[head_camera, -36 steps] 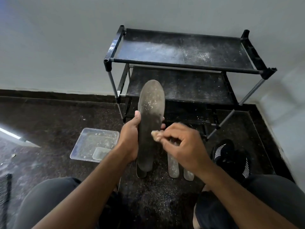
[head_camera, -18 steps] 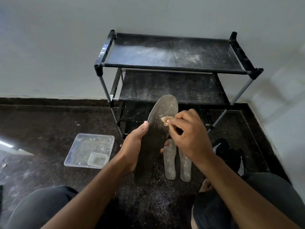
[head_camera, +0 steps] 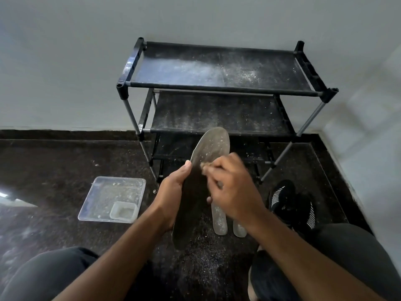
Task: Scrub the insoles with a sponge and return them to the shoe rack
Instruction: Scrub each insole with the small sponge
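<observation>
My left hand (head_camera: 173,192) grips a long grey insole (head_camera: 208,153) by its left edge, toe end up and tilted right, in front of the black shoe rack (head_camera: 217,88). My right hand (head_camera: 232,190) pinches a small tan sponge (head_camera: 203,166) against the insole's middle; most of the sponge is hidden by my fingers. Two more pale insoles (head_camera: 220,220) lie side by side on the dark floor below my right hand. The rack's shelves are dusty and hold nothing.
A clear plastic tray (head_camera: 97,198) with a small tub (head_camera: 123,211) inside sits on the floor at left. Black striped shoes (head_camera: 290,205) lie at right near the wall corner. My knees frame the bottom of the view.
The sponge hand has moved down along the insole from near its toe end toward the middle. The insole stays tilted right in my left hand.
</observation>
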`<state>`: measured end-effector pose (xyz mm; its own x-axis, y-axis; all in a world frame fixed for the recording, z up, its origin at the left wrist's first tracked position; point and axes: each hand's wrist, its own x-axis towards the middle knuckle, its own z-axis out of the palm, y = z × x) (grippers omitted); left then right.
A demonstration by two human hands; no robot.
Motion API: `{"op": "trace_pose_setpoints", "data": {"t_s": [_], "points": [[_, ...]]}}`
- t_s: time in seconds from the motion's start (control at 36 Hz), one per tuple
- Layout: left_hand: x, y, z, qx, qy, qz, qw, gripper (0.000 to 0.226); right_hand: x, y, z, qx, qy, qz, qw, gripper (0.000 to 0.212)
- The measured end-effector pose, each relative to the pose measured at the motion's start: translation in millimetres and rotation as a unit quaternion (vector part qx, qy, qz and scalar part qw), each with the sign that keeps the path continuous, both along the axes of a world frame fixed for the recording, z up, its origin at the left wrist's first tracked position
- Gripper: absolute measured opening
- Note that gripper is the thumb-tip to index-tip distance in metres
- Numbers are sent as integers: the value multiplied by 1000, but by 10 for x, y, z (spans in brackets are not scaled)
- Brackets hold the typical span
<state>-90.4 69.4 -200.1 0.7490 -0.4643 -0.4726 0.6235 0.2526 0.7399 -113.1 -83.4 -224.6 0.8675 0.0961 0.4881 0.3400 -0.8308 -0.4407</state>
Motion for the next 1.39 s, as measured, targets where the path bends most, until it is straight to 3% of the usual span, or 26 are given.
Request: {"op": "trace_pose_setpoints", "data": {"t_s": [0.08, 0.22, 0.31, 0.47, 0.67, 0.86, 0.97, 1.03, 1.22, 1.39], "points": [[-9, -20, 29, -7, 17, 12, 1000, 54, -37, 100, 21, 23, -13, 42, 999, 14], [-15, -68, 55, -2, 8, 19, 1000, 54, 113, -126, 173, 51, -90, -108, 989, 17], [-50, -84, 71, -5, 20, -4, 1000, 56, 122, -108, 67, 45, -79, -147, 985, 17], [-62, -71, 83, -17, 49, 25, 998, 46, -33, 173, 1, 54, -33, -20, 998, 16], [-86, -94, 101, 7, 29, -20, 999, 64, 139, -114, 148, 63, -120, -137, 981, 20], [-59, -48, 104, 10, 25, 14, 1000, 53, 3, 123, 91, 40, -54, 11, 998, 12], [-72, -82, 145, 8, 37, -16, 999, 61, 125, -117, 230, 63, -139, -82, 985, 15], [-73, -95, 125, 8, 46, -25, 999, 63, 163, -175, 228, 60, -137, -111, 982, 18], [-25, -57, 118, 24, 39, 17, 999, 59, 4, 103, 104, 42, -41, 20, 998, 13], [-62, -105, 101, -16, 66, -25, 997, 66, 119, -85, 225, 39, -109, -71, 991, 16]]}}
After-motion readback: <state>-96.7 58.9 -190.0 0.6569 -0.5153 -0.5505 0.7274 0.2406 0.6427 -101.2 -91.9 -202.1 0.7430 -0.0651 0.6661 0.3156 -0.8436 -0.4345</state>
